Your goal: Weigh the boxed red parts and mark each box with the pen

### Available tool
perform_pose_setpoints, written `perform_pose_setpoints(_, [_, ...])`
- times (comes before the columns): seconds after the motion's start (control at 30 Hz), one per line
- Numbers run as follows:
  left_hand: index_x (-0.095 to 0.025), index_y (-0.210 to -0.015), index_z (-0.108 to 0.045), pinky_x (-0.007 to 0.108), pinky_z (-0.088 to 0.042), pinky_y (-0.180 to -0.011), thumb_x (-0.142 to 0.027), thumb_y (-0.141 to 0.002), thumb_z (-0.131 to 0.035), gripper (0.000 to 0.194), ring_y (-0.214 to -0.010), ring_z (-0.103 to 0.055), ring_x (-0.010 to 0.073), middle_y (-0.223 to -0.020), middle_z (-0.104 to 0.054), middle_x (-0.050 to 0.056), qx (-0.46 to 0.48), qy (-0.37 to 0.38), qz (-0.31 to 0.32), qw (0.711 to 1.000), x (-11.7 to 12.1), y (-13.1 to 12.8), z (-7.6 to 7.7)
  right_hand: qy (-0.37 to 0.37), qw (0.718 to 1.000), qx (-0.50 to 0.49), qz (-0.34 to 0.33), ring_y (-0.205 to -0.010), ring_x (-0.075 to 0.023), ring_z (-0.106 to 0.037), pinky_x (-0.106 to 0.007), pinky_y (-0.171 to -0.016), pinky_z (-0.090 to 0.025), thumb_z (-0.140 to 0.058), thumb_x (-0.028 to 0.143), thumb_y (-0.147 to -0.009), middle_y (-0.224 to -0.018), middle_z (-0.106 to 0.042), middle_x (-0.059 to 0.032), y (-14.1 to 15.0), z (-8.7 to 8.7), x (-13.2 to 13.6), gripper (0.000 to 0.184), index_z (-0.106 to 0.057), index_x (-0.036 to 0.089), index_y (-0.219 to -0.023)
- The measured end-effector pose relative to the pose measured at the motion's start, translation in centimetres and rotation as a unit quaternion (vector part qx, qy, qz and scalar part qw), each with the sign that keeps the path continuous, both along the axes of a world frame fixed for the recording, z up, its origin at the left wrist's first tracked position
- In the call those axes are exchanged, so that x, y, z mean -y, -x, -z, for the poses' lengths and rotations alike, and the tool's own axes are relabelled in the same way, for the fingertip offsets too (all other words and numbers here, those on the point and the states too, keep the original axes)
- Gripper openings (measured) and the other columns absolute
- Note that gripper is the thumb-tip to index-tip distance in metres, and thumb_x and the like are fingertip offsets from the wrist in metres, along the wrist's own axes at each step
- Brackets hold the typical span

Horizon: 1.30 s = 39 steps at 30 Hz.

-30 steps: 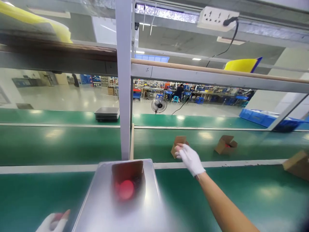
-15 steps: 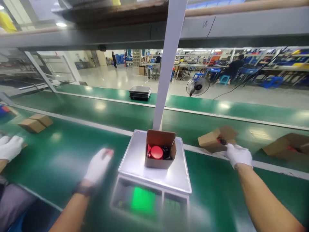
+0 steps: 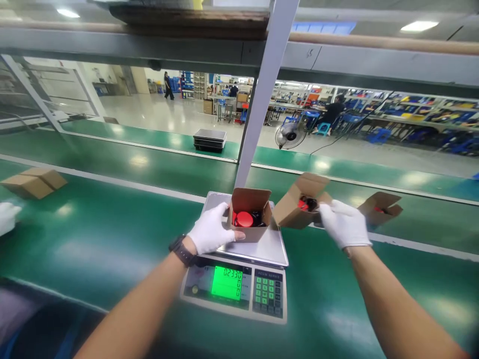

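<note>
Green worktop [image 3: 101,234] is stretching beneath the digital scale [image 3: 249,304], an open cardboard box [image 3: 258,235] is sitting on its pan [image 3: 275,244], and a second open box [image 3: 292,207] is tilting just beside: a steeper lean could be spilling its contents, a bump jarring the pan. Left hand [image 3: 211,230] is wrapping low, thumb in front, gripping the first box's left side; right hand [image 3: 346,224] is angling inward, fingertips pinching the second's right side.

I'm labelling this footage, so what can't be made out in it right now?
All in the head view:
Part of the scale pan: hidden by the left hand and upright box.
Lower contents of the upright box: behind its front wall.
Part of the tilted box: behind the right hand.
Co-worker's hand: cut off by the left edge.
Fine print beside the green display: too small.
</note>
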<state>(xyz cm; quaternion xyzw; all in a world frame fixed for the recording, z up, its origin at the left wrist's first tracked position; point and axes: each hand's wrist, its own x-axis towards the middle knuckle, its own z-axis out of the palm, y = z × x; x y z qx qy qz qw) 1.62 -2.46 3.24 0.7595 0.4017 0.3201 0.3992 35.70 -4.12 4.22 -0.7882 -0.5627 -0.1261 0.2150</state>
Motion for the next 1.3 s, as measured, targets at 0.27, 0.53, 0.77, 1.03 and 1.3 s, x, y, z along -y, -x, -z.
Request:
perform_pose_setpoints(0.27, [-0.021,-0.111,-0.052,0.033,-0.045,-0.079,-0.057,-0.056,-0.074,0.070,-0.095,-0.059,0.0244,-0.106,-0.062,0.007,-0.054,-0.059,-0.128,0.989,2.2,2.8,-0.6,-0.318,0.916,-0.159,-0.186,-0.083,-0.0203,-0.062,-0.033,-0.079,-0.046,-0.054,0.033,-0.086,-0.100,-0.065,-0.0082,11.1,-1.1,2.1,0.032,-0.058,0.018,-0.114])
perform_pose_setpoints(0.53, [-0.018,-0.069,-0.049,0.025,-0.038,-0.056,-0.052,-0.089,-0.030,0.044,-0.056,-0.053,0.0138,-0.061,-0.056,0.001,0.023,-0.003,-0.096,0.995,1.1,1.6,-0.2,-0.055,0.822,-0.382,-0.419,-0.064,-0.0139,-0.057,-0.024,-0.058,-0.046,-0.050,0.039,-0.090,-0.072,-0.061,-0.0017,18.9,-2.4,5.7,0.025,-0.065,0.019,-0.086])
perform_pose_setpoints(0.77, [-0.017,-0.069,-0.047,0.022,-0.040,-0.051,-0.045,-0.090,-0.032,0.038,-0.051,-0.049,0.0106,-0.057,-0.052,-0.001,0.206,0.084,-0.024,0.975,1.1,1.6,1.1,0.045,0.900,-0.267,-0.342,-0.064,-0.0163,-0.056,-0.026,-0.062,-0.042,-0.042,0.042,-0.091,-0.067,-0.060,-0.0002,20.5,-3.8,3.7,0.031,-0.052,0.020,-0.071])
perform_pose_setpoints(1.03, [-0.018,-0.066,-0.043,0.022,-0.039,-0.051,-0.043,-0.090,-0.031,0.037,-0.052,-0.047,0.0101,-0.059,-0.051,-0.001,0.219,0.067,-0.003,0.973,1.0,1.9,0.9,0.039,0.918,-0.230,-0.320,-0.068,-0.0187,-0.057,-0.027,-0.062,-0.041,-0.039,0.041,-0.091,-0.067,-0.061,-0.0020,21.4,-2.9,2.5,0.032,-0.047,0.021,-0.068])
perform_pose_setpoints(1.3, [-0.018,-0.068,-0.043,0.023,-0.040,-0.054,-0.046,-0.089,-0.030,0.037,-0.055,-0.048,0.0109,-0.061,-0.051,-0.001,0.205,0.073,-0.006,0.976,0.9,1.9,1.0,0.032,0.925,-0.220,-0.309,-0.065,-0.0187,-0.056,-0.027,-0.063,-0.039,-0.039,0.042,-0.091,-0.065,-0.059,-0.0018,21.6,-3.0,2.7,0.034,-0.047,0.021,-0.066])
